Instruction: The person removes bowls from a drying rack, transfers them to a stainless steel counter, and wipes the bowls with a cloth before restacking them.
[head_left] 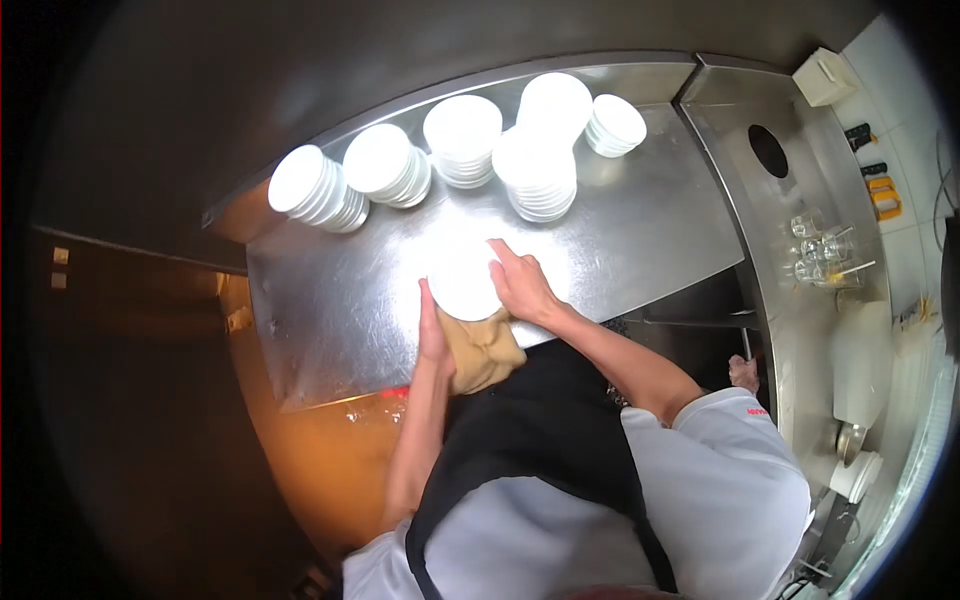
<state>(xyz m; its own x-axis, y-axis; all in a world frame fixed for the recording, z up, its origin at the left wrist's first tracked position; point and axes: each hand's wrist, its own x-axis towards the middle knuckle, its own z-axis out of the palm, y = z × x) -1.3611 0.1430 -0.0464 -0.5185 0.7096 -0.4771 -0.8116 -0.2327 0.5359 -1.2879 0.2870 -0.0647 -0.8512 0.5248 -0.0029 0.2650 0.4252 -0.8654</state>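
Close to my body, a white round dish (467, 287) is held over the front of the steel table, its upper part washed out by glare. My left hand (432, 335) grips its left side, thumb up along the rim, and a bunched tan cloth (482, 350) hangs beneath the dish against that palm. At the dish's right edge, my right hand (525, 285) is closed on the rim with thumb and index finger showing; its other fingers are curled. Behind the hands stand several stacks of white dishes, including a left stack (318, 190) and a tall right stack (540, 178).
The steel table (640, 230) has a raised back edge. To the right runs a steel counter with a round dark hole (769, 151) and several glasses (825, 250). Another person's hand (742, 372) shows at the right, below the table edge. An orange-lit floor (300, 470) lies left.
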